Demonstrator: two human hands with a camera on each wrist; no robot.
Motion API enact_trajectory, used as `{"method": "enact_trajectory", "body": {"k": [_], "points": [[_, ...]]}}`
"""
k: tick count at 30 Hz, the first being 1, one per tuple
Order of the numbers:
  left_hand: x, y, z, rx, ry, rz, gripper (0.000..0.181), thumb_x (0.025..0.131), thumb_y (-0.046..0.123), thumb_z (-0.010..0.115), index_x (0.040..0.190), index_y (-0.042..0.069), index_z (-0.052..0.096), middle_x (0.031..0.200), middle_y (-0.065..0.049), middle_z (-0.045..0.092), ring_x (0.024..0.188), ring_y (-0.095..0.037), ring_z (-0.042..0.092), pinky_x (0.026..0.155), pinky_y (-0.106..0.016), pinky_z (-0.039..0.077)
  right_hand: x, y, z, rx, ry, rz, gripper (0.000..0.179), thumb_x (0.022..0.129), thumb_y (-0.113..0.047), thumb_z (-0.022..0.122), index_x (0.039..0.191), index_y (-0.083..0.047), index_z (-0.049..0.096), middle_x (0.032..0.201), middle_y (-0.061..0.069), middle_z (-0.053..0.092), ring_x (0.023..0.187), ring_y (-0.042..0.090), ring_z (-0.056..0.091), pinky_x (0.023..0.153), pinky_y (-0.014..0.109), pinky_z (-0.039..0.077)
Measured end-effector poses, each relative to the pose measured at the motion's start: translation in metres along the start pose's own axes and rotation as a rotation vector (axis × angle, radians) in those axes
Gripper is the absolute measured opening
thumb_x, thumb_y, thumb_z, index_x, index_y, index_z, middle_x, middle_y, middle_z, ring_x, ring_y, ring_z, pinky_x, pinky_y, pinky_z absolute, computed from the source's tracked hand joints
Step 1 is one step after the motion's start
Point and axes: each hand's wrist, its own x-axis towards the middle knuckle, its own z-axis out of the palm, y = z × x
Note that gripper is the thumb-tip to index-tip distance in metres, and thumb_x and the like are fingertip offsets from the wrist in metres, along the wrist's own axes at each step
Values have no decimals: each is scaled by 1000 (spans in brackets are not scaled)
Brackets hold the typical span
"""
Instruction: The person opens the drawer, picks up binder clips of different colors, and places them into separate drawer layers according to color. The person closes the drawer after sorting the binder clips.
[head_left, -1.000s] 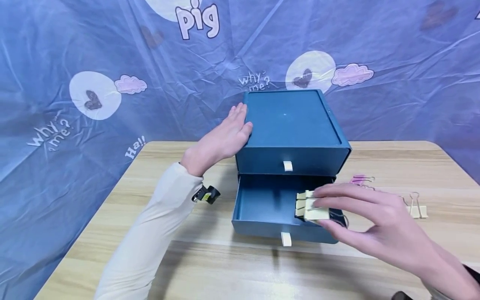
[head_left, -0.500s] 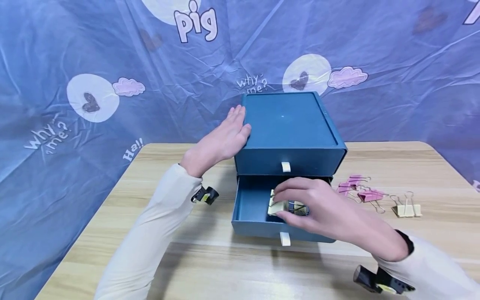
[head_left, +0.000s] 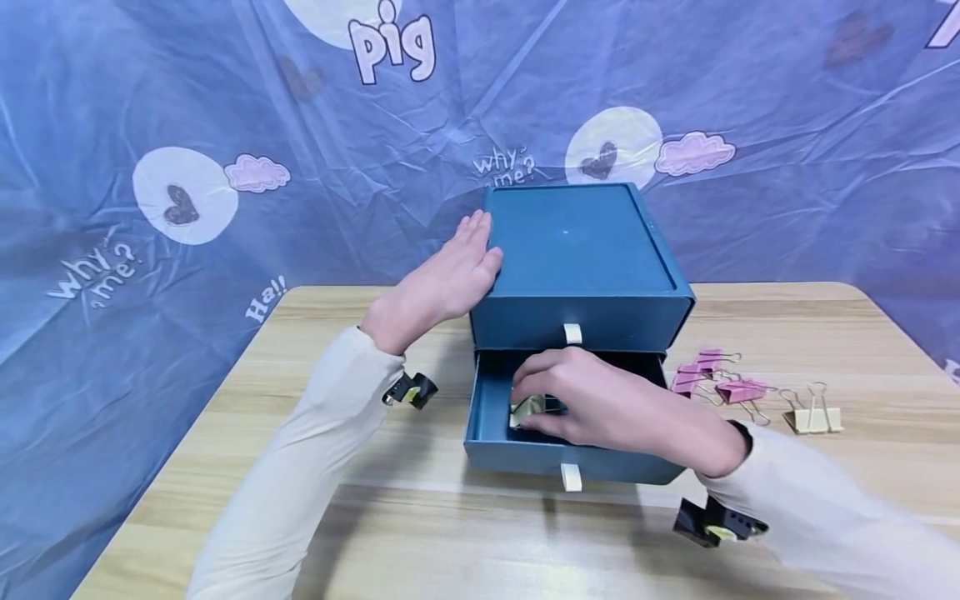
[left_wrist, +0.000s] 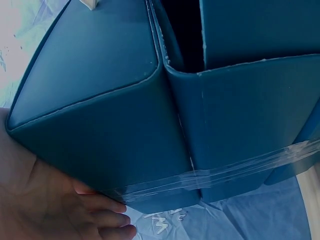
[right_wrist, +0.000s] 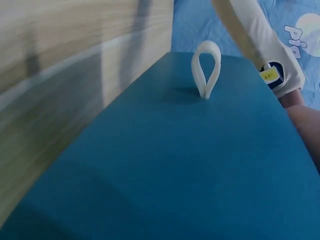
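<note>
My left hand (head_left: 442,283) lies with straight fingers against the left top edge of a blue two-drawer box (head_left: 588,242). In the left wrist view its fingers (left_wrist: 102,217) rest along the box's side, below the upper edge. The lower drawer (head_left: 517,455) is pulled out. Reaching down inside it, my right hand (head_left: 600,404) pinches pale yellow binder clips (head_left: 528,409) between thumb and fingers, near the drawer's left part. That hand covers most of the clips. The right wrist view shows the drawer's front with its white loop tab (right_wrist: 206,70), while the fingers stay out of sight.
Several pink binder clips (head_left: 741,390) lie on the wooden table (head_left: 375,533) right of the box, with a pale yellow binder clip (head_left: 816,419) beside them. The upper drawer (head_left: 525,323) is closed. Clear tape (left_wrist: 215,175) runs around the box's side. A blue printed cloth (head_left: 337,167) hangs behind.
My right hand has moved left and down into the lower drawer with the yellow binder clips, uncovering the pink clips on the table. My left hand has stayed on the box.
</note>
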Motion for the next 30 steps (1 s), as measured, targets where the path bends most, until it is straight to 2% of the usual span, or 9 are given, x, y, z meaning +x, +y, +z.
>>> {"method": "enact_trajectory", "body": {"k": [9, 16, 22, 25, 30], "points": [[-1, -1, -1, -13, 0, -10, 59, 105, 29, 18, 153, 1, -2, 161, -14, -7, 148, -23, -10, 121, -33, 1, 11, -6, 1, -47, -130, 28, 9, 84, -13, 74, 92, -9, 76, 96, 0, 68, 87, 8, 63, 79, 24, 55], [0, 1, 1, -20, -10, -1, 59, 105, 29, 18, 153, 2, -3, 161, -13, -8, 148, -22, -11, 121, -34, 1, 12, -9, -6, -88, -202, 18, 12, 84, -13, 74, 95, -8, 75, 93, 0, 67, 82, 7, 61, 76, 23, 55], [1, 0, 1, -24, 0, -4, 59, 105, 29, 18, 153, 2, -2, 161, -13, -8, 148, -22, -10, 121, -33, 1, 25, -16, -13, -162, -267, 11, 18, 84, -17, 75, 99, -8, 75, 93, 1, 67, 80, 8, 61, 76, 23, 56], [1, -1, 1, -22, 2, -7, 59, 105, 29, 19, 153, 2, -2, 161, -14, -7, 148, -22, -10, 121, -33, 2, 32, -17, -10, -199, -291, 1, 20, 85, -18, 74, 103, -8, 75, 94, 2, 67, 83, 10, 62, 77, 24, 56], [1, 0, 1, -17, -1, 3, 59, 105, 29, 19, 153, 1, -1, 161, -15, -6, 148, -23, -10, 121, -33, 2, 39, -13, 1, -257, -282, -63, 15, 85, -15, 73, 98, -9, 74, 88, 2, 64, 81, 15, 62, 72, 27, 55]]}}
